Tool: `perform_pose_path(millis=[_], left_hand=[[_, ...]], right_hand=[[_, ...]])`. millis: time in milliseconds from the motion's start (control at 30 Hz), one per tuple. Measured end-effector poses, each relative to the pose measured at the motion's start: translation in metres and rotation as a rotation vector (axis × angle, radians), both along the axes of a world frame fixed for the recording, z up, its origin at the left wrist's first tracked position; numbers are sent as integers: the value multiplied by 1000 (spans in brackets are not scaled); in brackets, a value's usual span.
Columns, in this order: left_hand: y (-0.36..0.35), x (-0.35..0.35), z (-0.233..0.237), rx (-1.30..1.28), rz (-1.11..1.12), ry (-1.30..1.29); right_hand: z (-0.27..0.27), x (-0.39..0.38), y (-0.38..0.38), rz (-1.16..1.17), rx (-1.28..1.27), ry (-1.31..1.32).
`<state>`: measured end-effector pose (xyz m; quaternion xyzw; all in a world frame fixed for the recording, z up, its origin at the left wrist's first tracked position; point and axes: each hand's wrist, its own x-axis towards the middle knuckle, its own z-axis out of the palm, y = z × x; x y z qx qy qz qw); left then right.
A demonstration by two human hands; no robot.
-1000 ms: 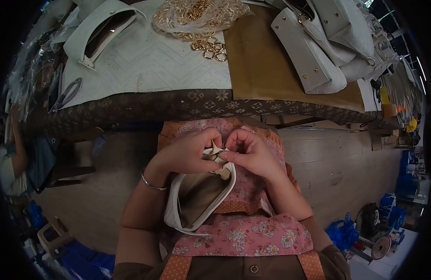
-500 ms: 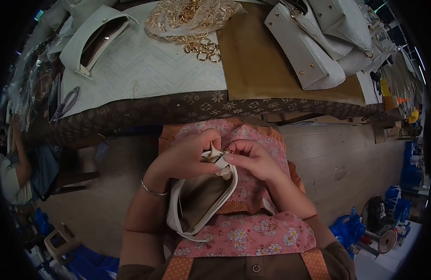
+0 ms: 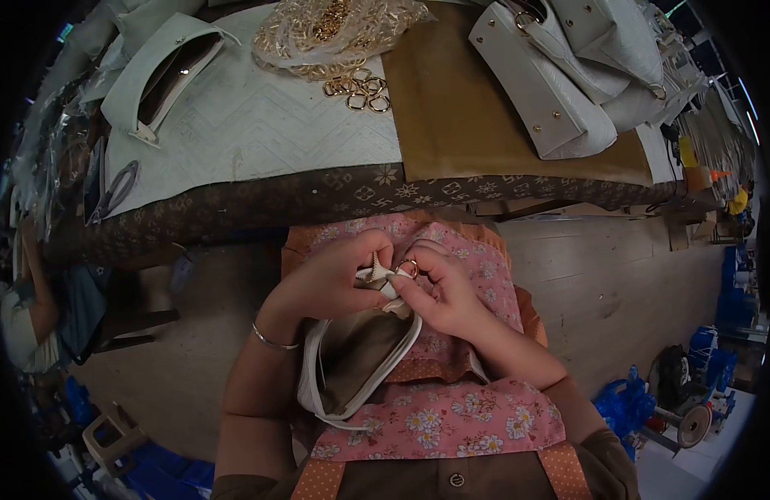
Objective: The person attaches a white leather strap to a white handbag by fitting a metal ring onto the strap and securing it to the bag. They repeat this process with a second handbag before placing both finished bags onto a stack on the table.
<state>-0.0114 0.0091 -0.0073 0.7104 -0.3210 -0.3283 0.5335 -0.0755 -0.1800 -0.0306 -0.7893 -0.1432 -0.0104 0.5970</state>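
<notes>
A white bag (image 3: pixel 393 371) with a brown lining (image 3: pixel 356 354) hangs open over my lap, its mouth toward me. My left hand (image 3: pixel 339 275) is closed on the bag's upper end, where a strip of zipper (image 3: pixel 376 268) sticks up between thumb and fingers. Just to the right, my right hand (image 3: pixel 447 292) pinches a gold metal ring (image 3: pixel 411 267) at the same end of the bag. The right thumb presses by a small white tab there. Fingers hide part of the ring and whether the tab passes through it.
On the table ahead lie loose gold rings (image 3: pixel 360 90) beside a plastic bag of rings (image 3: pixel 335 37). A white bag piece (image 3: pixel 164 79) and scissors (image 3: pixel 118 190) are at left, finished-looking white bags (image 3: pixel 543 92) at right on a brown sheet (image 3: pixel 435 108). Another person's arm (image 3: pixel 37 283) shows far left.
My right hand has shifted slightly left and its grip has turned, so the gold ring shows more clearly. My left hand keeps its hold on the bag.
</notes>
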Motion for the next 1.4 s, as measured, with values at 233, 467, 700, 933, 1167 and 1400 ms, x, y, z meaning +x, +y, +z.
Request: perform_pose_path(millis=[233,467,700,933,1167,1400], left_hand=[[6,-1,-7,-99,19,214],[4,-6,0,-58,126,382],[1,-8,1,-23,182,375],[-2,-10,-1,-22,171,241],[-2,-14,5,-52,251,278],[57,-55,47,-239,131,-82]], right_hand=[[-3,-10,-2,163,366,529],[-3,-12,-1,141,219,379],[-5,-13,1,92,114,251],[-12,-12,7,62,310,199],[-9,-6,10,-34,219,26],[-13,2,3,-204,68,-92]])
